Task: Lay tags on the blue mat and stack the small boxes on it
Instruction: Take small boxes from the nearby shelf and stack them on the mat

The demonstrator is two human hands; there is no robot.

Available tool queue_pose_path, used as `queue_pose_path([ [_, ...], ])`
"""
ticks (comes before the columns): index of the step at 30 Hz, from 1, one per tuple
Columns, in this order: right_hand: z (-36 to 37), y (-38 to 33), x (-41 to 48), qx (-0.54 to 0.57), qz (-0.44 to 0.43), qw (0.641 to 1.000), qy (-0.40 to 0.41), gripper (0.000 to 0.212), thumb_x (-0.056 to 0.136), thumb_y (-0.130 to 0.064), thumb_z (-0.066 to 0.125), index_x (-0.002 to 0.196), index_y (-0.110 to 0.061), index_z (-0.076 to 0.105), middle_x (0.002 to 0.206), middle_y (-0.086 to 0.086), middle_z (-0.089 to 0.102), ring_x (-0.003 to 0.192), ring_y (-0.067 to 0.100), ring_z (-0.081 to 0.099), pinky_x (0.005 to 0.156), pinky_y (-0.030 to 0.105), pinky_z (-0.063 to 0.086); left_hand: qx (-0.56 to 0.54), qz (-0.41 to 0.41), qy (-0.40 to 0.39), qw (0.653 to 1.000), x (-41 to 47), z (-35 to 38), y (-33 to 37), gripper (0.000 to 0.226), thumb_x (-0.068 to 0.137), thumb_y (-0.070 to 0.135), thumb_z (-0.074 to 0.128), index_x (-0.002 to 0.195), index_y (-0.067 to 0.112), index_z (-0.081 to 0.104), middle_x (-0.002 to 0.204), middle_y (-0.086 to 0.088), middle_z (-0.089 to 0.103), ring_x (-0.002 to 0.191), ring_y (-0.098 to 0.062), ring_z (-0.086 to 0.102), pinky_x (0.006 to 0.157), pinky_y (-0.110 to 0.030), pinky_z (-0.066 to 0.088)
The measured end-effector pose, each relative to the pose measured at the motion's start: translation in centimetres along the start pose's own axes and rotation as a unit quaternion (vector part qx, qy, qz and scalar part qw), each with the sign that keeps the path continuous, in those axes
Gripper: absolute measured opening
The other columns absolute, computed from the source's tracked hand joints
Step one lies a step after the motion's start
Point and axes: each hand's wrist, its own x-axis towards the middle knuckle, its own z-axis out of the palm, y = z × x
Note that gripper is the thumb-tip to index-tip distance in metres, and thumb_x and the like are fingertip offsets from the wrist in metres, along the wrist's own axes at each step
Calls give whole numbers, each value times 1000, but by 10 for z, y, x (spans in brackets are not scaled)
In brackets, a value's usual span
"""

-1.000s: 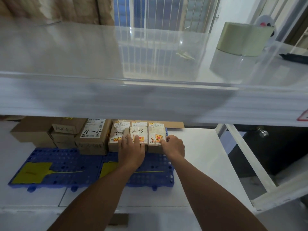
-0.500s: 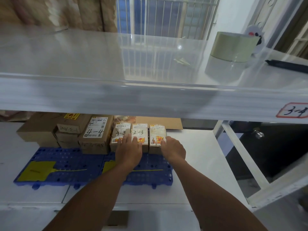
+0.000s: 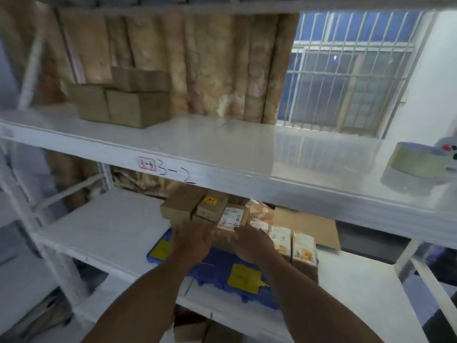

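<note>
The frame is motion-blurred. A blue mat (image 3: pixel 217 264) lies on the lower shelf with two yellow tags (image 3: pixel 160 248) (image 3: pixel 244 278) on it. Brown boxes (image 3: pixel 183 206) stand at the mat's back left, beside a box with a white label (image 3: pixel 232 216). Three small printed boxes (image 3: pixel 280 238) stand in a row to the right. My left hand (image 3: pixel 195 240) reaches to the front of the brown boxes with fingers spread. My right hand (image 3: pixel 252 243) is at the labelled box's right front; blur hides its grip.
The white upper shelf (image 3: pixel 222 154), marked 3-2, juts out above my hands. It carries brown boxes (image 3: pixel 123 100) at the left and a tape roll (image 3: pixel 415 167) at the right. Flat cardboard (image 3: pixel 304 224) lies behind the small boxes. White shelf posts stand at both sides.
Both hands have left the three small boxes and moved left to the labelled box and the brown boxes. The camera has swung up and to the left.
</note>
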Motion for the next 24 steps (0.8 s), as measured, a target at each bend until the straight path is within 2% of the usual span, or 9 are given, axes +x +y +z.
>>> queue_pose_path([
  [3, -15, -83, 12, 25, -59, 998, -5, 53, 99, -59, 30, 127, -23, 58, 124, 8, 63, 108, 34, 60, 83, 43, 48, 39, -59, -2, 998, -23, -42, -80, 69, 99, 61, 14, 157, 26, 28, 166, -3, 21, 153, -28, 13, 124, -50, 5],
  [5, -27, -146, 18, 46, -115, 992, -21, 53, 103, -56, 31, 137, -21, 54, 136, 6, 59, 121, 34, 56, 95, 42, 48, 47, -98, 17, 994, -44, -75, -137, 68, 102, 61, 15, 157, 25, 30, 167, -2, 20, 154, -27, 12, 125, -47, 4],
  [7, -39, -213, 21, 59, -154, 985, -42, 63, 104, -57, 31, 156, -20, 34, 160, 2, 36, 145, 30, 36, 117, 41, 31, 55, -134, 40, 989, -69, -108, -194, 68, 101, 62, 16, 154, 25, 36, 165, -2, 24, 153, -27, 16, 124, -48, 6],
  [8, -45, -248, 22, 53, -179, 982, -37, 66, 104, -58, 29, 159, -21, 27, 165, 2, 25, 150, 27, 27, 121, 40, 22, 60, -157, 54, 984, -84, -123, -224, 67, 101, 62, 17, 152, 26, 39, 164, -3, 28, 152, -27, 20, 124, -48, 9],
  [10, -55, -317, 23, 38, -225, 973, -21, 68, 103, -61, 28, 160, -23, 25, 167, 1, 21, 151, 24, 24, 122, 40, 19, 71, -198, 81, 974, -115, -154, -280, 63, 100, 62, 20, 149, 29, 43, 160, -2, 35, 149, -27, 26, 122, -47, 15],
  [12, -63, -387, 22, 44, -265, 963, -12, 67, 102, -63, 28, 158, -25, 30, 163, 0, 30, 148, 26, 33, 118, 42, 27, 87, -236, 100, 963, -147, -182, -335, 62, 101, 60, 21, 148, 27, 44, 157, -4, 38, 147, -27, 28, 121, -47, 16],
  [15, -73, -490, 12, 47, -332, 942, 3, 65, 98, -67, 30, 151, -30, 42, 156, -2, 44, 141, 27, 44, 113, 43, 39, 88, -294, 135, 942, -202, -221, -413, 64, 101, 60, 21, 150, 24, 41, 162, -5, 31, 151, -27, 21, 123, -48, 8],
  [21, -87, -669, -38, 31, -452, 891, 36, 69, 102, -63, 27, 159, -22, 27, 167, 0, 20, 150, 25, 26, 122, 41, 22, 113, -394, 186, 893, -317, -272, -534, 69, 100, 63, 17, 152, 23, 39, 164, -5, 27, 153, -27, 17, 124, -48, 7],
  [24, -89, -739, -57, 27, -486, 872, 51, 71, 102, -63, 26, 160, -22, 24, 168, 1, 16, 153, 23, 20, 124, 43, 16, 121, -432, 195, 872, -360, -290, -575, 71, 99, 64, 17, 153, 23, 38, 164, -5, 26, 153, -29, 16, 124, -49, 7],
])
